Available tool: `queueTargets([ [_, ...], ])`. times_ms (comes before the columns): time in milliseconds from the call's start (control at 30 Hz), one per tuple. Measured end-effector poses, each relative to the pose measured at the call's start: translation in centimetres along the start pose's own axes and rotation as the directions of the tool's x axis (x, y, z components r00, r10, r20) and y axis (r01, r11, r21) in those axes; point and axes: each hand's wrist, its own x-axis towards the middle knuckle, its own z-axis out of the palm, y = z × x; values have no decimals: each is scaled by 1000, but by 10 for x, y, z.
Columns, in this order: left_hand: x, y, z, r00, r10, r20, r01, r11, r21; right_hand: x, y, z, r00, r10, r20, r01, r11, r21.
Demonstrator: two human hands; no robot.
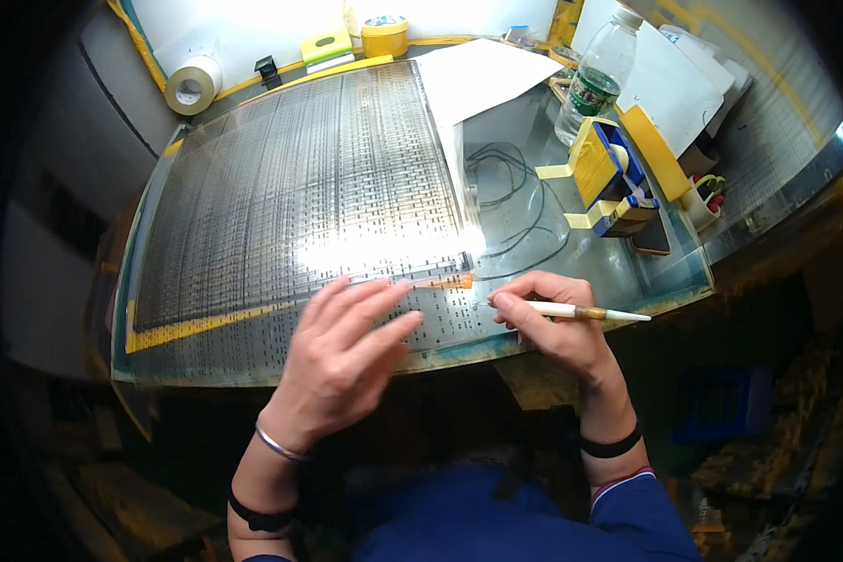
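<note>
Nearest, a blue shirt (496,515) was seen; over the desk (623,281), a white pen-like tool (554,309) was gripped by the right hand (573,335), the left hand (342,351) splayed, apparently empty; the patterned sheet (290,187) was already laid out there, any work remaining untold.

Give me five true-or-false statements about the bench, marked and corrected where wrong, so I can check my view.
1. The right hand holds a white pen-shaped tool. True.
2. The left hand grips the clear bottle. False: its fingers are spread, and the bottle stands well apart from it, at the upper right.
3. The white tape roll is by the far left corner of the dark patterned sheet. True.
4. The blue and yellow tape dispenser is left of the sheet. False: it is to the right of it.
5. A yellow tape roll sits beyond the sheet's far edge. True.
</note>
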Motion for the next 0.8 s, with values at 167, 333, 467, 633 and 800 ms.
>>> queueTargets([
  [167,21,7,30,997,62,-46,-70,979,-193,-2,4,-2,990,-142,25,144,978,-148],
  [333,16,3,34,997,17,-77,-38,959,-280,-2,5,2,988,-157,2,155,970,-189],
  [467,17,3,34,998,4,-66,-24,953,-302,-3,2,4,990,-139,7,137,971,-195],
  [633,17,3,33,998,-1,-65,-18,957,-290,-4,2,7,983,-182,19,181,952,-248],
  [800,18,4,33,998,-21,-58,1,946,-324,-4,5,6,962,-269,47,271,912,-307],
])
